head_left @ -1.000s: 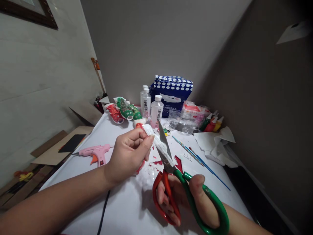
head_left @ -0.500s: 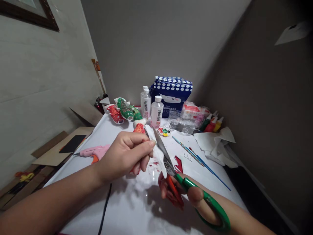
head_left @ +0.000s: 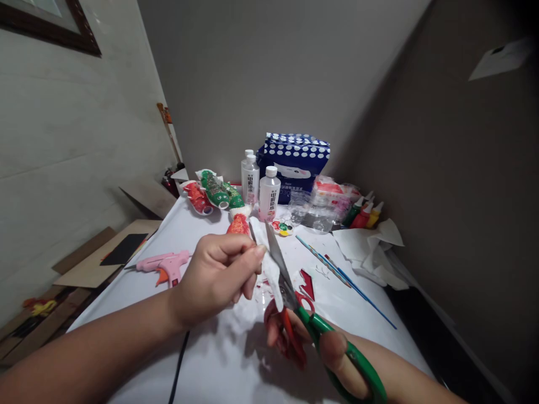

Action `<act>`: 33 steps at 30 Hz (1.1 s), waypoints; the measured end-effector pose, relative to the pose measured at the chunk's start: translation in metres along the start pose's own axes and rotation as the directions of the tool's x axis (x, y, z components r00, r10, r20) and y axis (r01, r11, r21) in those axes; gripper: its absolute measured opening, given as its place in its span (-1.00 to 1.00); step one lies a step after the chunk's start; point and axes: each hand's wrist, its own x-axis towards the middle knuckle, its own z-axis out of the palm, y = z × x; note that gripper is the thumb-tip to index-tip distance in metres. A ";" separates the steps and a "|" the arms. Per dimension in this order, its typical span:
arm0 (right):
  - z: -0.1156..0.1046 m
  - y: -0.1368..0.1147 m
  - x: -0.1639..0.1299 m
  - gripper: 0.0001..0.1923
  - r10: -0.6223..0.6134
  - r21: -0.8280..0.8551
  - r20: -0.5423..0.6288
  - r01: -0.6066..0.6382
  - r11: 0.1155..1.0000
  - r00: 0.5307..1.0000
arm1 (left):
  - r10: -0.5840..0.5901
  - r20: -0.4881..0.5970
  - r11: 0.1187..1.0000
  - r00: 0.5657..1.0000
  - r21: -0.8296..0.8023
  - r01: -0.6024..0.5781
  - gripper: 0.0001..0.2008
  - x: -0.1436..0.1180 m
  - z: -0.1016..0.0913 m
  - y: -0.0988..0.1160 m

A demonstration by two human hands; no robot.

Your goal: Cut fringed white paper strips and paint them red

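Observation:
Between thumb and fingers, my left hand pinches a thin white strip, its exact material unclear. My right hand grips a pair of scissors with green and red handles. The blades stand apart, one on each side of the strip, pointing away from me. Reddish stain shows on my right fingers. Just beyond my left hand lies a red painted fish-like figure with a white end. A red cut piece rests on the table behind the scissors.
A pink glue gun lies at left. Painted green and red figures, bottles, a blue bag and a paint palette stand behind. Brushes, crumpled paper and paint bottles are at right.
My right hand and the scissors have shifted slightly left and down. More of the glue gun shows, and a red ring-shaped part has come into view beside the scissors.

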 end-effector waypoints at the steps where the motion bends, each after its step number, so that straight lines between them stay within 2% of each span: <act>1: -0.002 -0.003 0.001 -0.05 -0.006 -0.032 -0.031 0.005 0.999 0.999 | -0.034 0.019 0.999 0.999 -0.039 0.034 -0.59 0.002 -0.001 -0.001; 6: -0.013 -0.005 0.001 -0.20 0.048 -0.151 -0.100 -0.063 0.987 0.994 | -0.202 0.148 0.943 0.968 -0.238 0.233 -0.71 0.016 -0.006 -0.007; 9: -0.018 -0.002 0.001 -0.23 0.049 -0.193 -0.101 -0.068 0.979 0.994 | -0.257 0.186 0.919 0.948 -0.256 0.299 -0.66 0.022 -0.007 -0.008; 14: -0.020 0.001 0.003 -0.21 0.047 -0.114 -0.058 -0.053 0.992 0.997 | -0.291 0.225 0.911 0.930 -0.232 0.341 -0.68 0.024 -0.010 -0.005; 18: -0.017 -0.002 0.002 -0.15 0.041 -0.083 -0.049 -0.045 0.996 0.998 | -0.269 0.174 0.939 0.947 -0.171 0.298 -0.69 0.022 -0.011 -0.001; 21: -0.012 -0.004 0.000 -0.06 0.039 -0.060 0.008 -0.038 0.997 0.999 | -0.206 0.133 0.960 0.969 -0.163 0.227 -0.66 0.018 -0.010 0.001; 28: 0.002 -0.002 -0.003 0.07 0.006 0.232 0.102 -0.029 0.972 0.995 | -0.085 0.054 0.985 0.995 -0.146 0.092 -0.65 0.007 -0.004 0.001; 30: 0.001 -0.002 -0.004 0.06 0.013 0.210 0.086 -0.031 0.977 0.996 | -0.022 0.012 0.991 1.000 -0.130 0.023 -0.65 0.006 -0.003 -0.001; 33: -0.008 -0.005 -0.007 0.00 0.049 0.025 0.052 -0.051 0.998 0.997 | 0.103 -0.025 0.992 0.994 -0.075 -0.105 -0.64 0.006 -0.001 -0.003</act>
